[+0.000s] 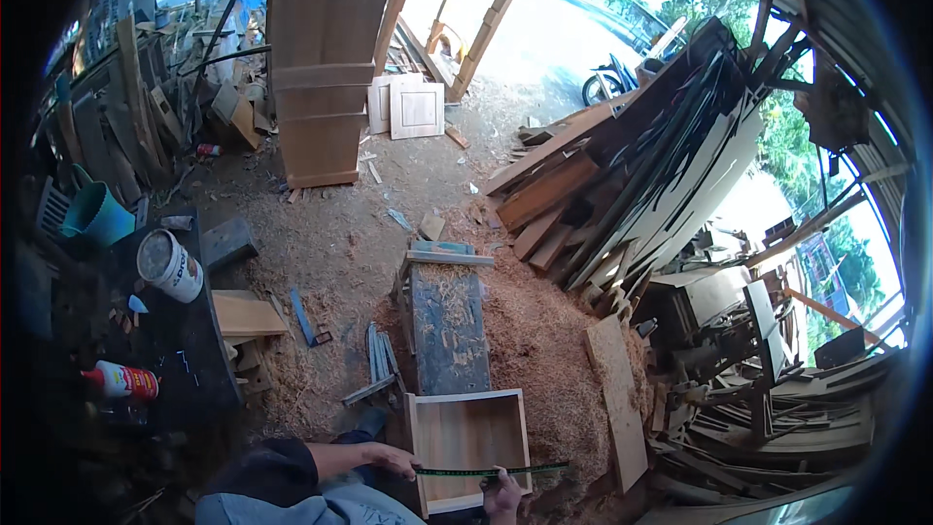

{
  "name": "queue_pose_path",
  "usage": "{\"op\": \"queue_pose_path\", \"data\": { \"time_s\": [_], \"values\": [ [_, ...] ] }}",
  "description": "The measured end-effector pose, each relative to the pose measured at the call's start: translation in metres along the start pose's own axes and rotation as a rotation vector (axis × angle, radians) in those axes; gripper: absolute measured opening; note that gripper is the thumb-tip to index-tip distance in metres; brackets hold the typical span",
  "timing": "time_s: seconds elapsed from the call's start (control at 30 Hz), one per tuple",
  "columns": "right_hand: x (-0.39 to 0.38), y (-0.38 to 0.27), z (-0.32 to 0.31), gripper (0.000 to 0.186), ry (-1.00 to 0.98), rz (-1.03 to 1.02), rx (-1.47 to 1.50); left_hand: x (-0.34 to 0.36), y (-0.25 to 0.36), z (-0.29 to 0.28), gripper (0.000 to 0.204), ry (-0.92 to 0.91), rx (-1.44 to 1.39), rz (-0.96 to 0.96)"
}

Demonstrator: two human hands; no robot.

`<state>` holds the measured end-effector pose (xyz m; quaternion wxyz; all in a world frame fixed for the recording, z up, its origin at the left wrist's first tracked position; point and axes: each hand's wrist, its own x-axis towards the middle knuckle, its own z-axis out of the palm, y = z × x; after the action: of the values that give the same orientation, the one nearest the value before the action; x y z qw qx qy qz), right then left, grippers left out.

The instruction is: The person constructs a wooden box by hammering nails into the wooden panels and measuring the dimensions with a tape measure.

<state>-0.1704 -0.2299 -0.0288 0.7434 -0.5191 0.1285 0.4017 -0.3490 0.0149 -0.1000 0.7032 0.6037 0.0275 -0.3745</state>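
Observation:
A shallow wooden box like a drawer (468,504) sits at the near end of a low blue-grey bench (449,321). Across its open top runs a narrow dark-green measuring tape (452,472), its far right end sticking out beyond the box's right side. At the box's left edge my left hand (393,460) has its fingers closed on one end of the tape. My right hand (502,496) grips the tape near the box's right side, thumb uppermost. Shavings are scattered on the bench top.
On a dark table at left stand a white bucket (171,266) and a red-and-white bottle (124,380). A blue square (303,319) lies on the floor. Wood shavings (544,360) and a board (616,403) are to the right. A tall wooden cabinet (321,68) stands ahead.

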Motion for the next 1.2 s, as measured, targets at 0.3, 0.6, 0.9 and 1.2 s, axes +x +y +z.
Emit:
{"op": "queue_pose_path", "data": {
  "time_s": [0.3, 0.6, 0.9, 1.2],
  "values": [
    [-0.072, 0.145, 0.022, 0.023, -0.379, 0.168, -0.364, -0.054, 0.021, 0.100, 0.093, 0.335, 0.056, 0.194],
    [-0.154, 0.109, 0.092, 0.024, -0.232, 0.082, -0.470, -0.096, 0.025, 0.105, 0.098, 0.226, 0.162, 0.105],
    [-0.160, 0.117, 0.203, 0.023, -0.232, 0.091, -0.544, -0.178, 0.033, 0.066, 0.099, 0.467, 0.268, 0.242],
    [-0.130, 0.140, 0.261, 0.030, -0.396, 0.225, -0.485, -0.335, 0.070, 0.042, 0.094, 0.712, 0.297, 0.010]
  ]
}}
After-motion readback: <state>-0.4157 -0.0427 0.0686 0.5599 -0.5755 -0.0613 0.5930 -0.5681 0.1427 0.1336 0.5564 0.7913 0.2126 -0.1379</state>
